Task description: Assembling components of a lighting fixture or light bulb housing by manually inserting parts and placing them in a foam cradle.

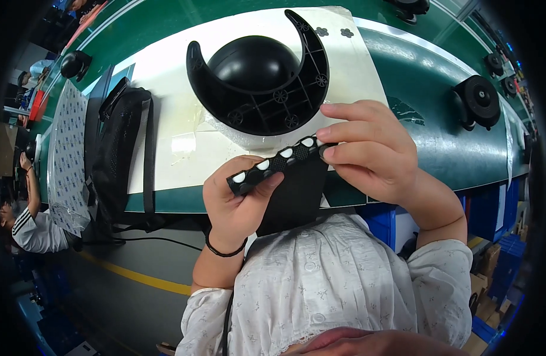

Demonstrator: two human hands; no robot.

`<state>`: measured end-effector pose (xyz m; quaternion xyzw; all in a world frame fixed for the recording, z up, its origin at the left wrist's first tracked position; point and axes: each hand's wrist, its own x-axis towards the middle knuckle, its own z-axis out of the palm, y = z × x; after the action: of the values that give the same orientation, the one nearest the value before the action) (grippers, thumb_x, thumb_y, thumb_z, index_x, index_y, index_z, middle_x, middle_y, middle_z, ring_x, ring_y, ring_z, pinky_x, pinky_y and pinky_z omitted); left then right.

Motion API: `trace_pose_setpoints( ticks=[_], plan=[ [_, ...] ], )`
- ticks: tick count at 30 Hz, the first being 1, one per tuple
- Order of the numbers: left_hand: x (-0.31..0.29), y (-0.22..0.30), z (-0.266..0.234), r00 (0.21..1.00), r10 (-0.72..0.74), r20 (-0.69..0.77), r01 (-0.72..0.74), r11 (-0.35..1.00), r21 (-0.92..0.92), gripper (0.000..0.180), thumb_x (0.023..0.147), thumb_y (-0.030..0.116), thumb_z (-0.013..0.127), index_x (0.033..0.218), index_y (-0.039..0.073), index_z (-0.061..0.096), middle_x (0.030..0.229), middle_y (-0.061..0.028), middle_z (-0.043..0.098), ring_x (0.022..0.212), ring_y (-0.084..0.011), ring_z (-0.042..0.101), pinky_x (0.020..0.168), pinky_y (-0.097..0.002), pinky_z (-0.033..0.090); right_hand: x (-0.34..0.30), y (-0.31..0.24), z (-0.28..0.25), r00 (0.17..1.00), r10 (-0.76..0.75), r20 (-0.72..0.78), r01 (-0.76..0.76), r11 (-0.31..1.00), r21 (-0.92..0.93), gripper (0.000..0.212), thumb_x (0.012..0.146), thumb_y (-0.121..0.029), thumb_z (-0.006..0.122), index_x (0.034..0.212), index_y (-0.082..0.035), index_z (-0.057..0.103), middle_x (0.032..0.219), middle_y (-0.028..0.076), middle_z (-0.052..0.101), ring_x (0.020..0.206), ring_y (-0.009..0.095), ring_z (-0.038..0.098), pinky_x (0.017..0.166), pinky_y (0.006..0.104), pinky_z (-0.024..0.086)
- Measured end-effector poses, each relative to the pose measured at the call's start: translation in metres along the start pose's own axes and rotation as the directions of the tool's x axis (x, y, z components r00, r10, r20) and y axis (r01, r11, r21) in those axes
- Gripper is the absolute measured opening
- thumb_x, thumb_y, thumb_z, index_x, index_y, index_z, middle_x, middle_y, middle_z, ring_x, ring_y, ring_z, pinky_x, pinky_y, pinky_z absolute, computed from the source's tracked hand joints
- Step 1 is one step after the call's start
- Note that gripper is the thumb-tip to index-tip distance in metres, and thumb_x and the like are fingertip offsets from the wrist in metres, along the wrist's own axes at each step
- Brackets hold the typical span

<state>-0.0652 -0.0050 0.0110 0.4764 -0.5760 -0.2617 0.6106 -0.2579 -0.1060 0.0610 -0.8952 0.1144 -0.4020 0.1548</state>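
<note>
Two hands [237, 199] [371, 151] on a black pad sheet [282, 160] (white oval gaps).

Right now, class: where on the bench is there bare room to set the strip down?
Bare white mat lies between the black bag and the crescent-shaped black part. Bare green belt lies between that part and the round black piece. It is crowded near the front edge, where left hand and right hand hold the strip.
</note>
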Motion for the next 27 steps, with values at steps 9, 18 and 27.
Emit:
trace_pose_setpoints(
  ticks=[9,18,27],
  plan=[
    [0.002,0.0,0.001,0.998,0.065,0.004,-0.065,0.998,-0.007,0.03,0.064,-0.012,0.066,0.087,-0.001,0.051,0.076,-0.012,0.061,0.068,-0.0171,0.059,0.062,-0.0249,0.045,0.02,-0.012,0.005,0.997,-0.008,0.077,-0.001,0.994,0.111,0.038,0.067,0.003,0.067,0.1,-0.008,0.051,0.089,0.008,0.062,0.081,0.026,0.058,0.071,0.0338,0.043],
    [-0.001,0.001,0.003,0.999,0.015,-0.047,-0.014,1.0,0.026,0.025,0.065,-0.008,0.067,0.083,0.0,0.054,0.075,-0.0111,0.06,0.066,-0.0194,0.06,0.059,-0.0258,0.046,0.021,-0.017,0.011,0.969,-0.244,-0.037,0.247,0.965,0.09,0.052,0.065,0.008,0.066,0.107,-0.011,0.043,0.087,0.006,0.058,0.077,0.024,0.058,0.064,0.034,0.042],
    [0.002,0.0,-0.001,0.998,0.069,0.006,-0.069,0.998,-0.006,0.025,0.064,-0.009,0.066,0.084,0.0,0.054,0.075,-0.0109,0.061,0.066,-0.0199,0.059,0.06,-0.0256,0.045,0.031,-0.028,0.016,0.929,-0.348,0.126,0.331,0.933,0.141,0.042,0.068,0.0,0.063,0.106,-0.012,0.047,0.086,0.005,0.052,0.074,0.022,0.057,0.059,0.0303,0.041]
  ],
)
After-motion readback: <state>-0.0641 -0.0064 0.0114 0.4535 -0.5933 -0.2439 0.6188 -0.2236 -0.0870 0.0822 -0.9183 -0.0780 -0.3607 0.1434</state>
